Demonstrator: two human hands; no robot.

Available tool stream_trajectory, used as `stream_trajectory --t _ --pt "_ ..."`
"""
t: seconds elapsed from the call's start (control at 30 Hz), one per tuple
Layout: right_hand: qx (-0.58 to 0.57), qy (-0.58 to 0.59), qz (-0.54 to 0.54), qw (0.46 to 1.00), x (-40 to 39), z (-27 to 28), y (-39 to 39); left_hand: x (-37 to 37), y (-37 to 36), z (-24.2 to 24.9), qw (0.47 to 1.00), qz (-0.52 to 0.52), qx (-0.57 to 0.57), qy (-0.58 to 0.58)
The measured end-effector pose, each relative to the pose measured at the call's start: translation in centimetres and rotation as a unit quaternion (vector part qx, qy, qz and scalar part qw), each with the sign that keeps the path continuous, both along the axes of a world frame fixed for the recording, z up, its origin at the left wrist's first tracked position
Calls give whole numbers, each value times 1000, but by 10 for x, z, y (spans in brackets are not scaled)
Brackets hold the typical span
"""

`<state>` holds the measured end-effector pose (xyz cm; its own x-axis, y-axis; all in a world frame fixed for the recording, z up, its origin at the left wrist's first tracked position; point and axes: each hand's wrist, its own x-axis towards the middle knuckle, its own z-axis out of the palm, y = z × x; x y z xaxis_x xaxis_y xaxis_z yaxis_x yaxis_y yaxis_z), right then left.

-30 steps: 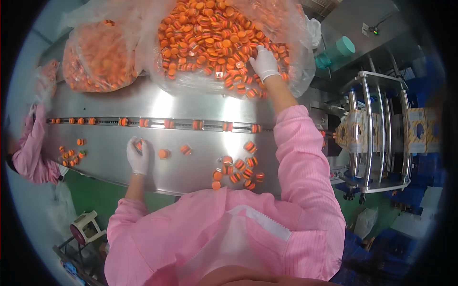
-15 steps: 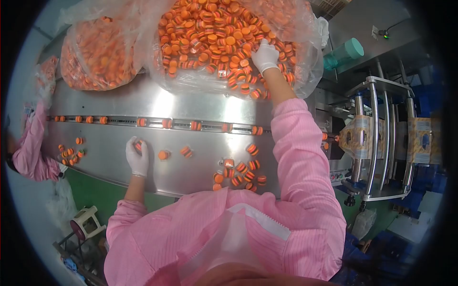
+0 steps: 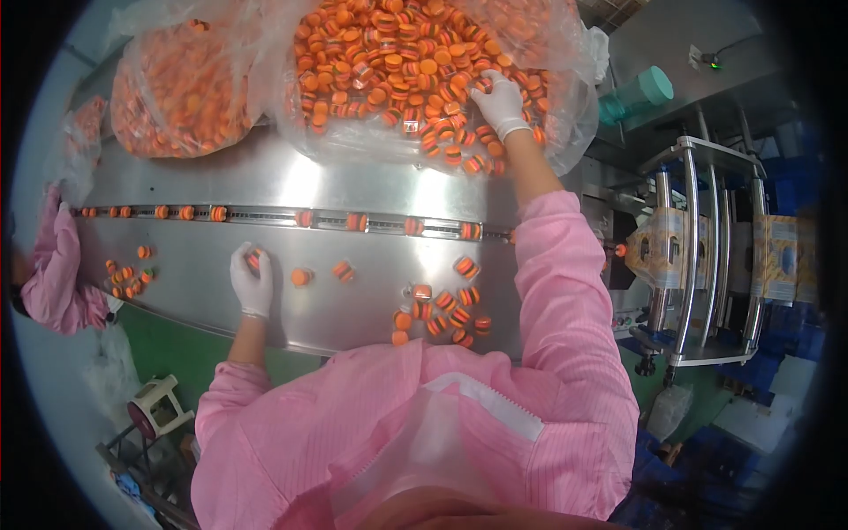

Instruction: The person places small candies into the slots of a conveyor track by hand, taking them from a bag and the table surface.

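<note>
My left hand (image 3: 252, 281), in a white glove, is closed round an orange striped candy (image 3: 255, 257) on the metal table (image 3: 203, 283). My right hand (image 3: 501, 102), also gloved, reaches into the large clear bag (image 3: 353, 146) of orange candies. Its fingers are bent around an orange piece (image 3: 483, 86) at the bag's right side. Two loose candies (image 3: 301, 276) lie to the right of my left hand. Several more (image 3: 459, 315) are scattered near my body.
A conveyor channel (image 3: 380, 225) carrying spaced candies crosses the table toward a wrapping machine (image 3: 689, 256) with printed film. A second full bag (image 3: 185, 97) is at the upper left. A co-worker's pink sleeve (image 3: 57, 256) shows at far left. A green cup (image 3: 649, 88) is upper right.
My right hand has shifted slightly right and down within the bag, and a piece now shows at its fingers. Candies in the channel have moved. My left hand has barely moved.
</note>
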<state>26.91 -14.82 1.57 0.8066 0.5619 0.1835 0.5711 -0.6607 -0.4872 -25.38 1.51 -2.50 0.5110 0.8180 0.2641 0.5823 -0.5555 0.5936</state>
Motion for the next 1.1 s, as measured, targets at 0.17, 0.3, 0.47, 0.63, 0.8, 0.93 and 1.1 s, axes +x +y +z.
stream_trajectory --t 0.17,0.3,0.47,0.63,0.8,0.93,1.1 --pt "221 171 29 960 7 1 -18 -1 2 -2 999 -11 -18 -25" --pt "396 368 97 836 -13 27 -36 -1 1 -1 1000 -9 -7 -20" --pt "532 583 214 576 -44 48 -61 1 1 2 1000 -4 8 -4" --pt "522 616 220 547 -58 39 -77 2 -1 1 1000 11 -15 -9" --pt "456 612 165 625 -93 36 -88 0 1 3 999 -10 23 -21" --pt "352 648 118 665 -125 27 -100 2 -2 8 999 -18 4 -26" --pt "176 591 211 758 -169 40 -98 -1 5 6 998 31 -3 -52"
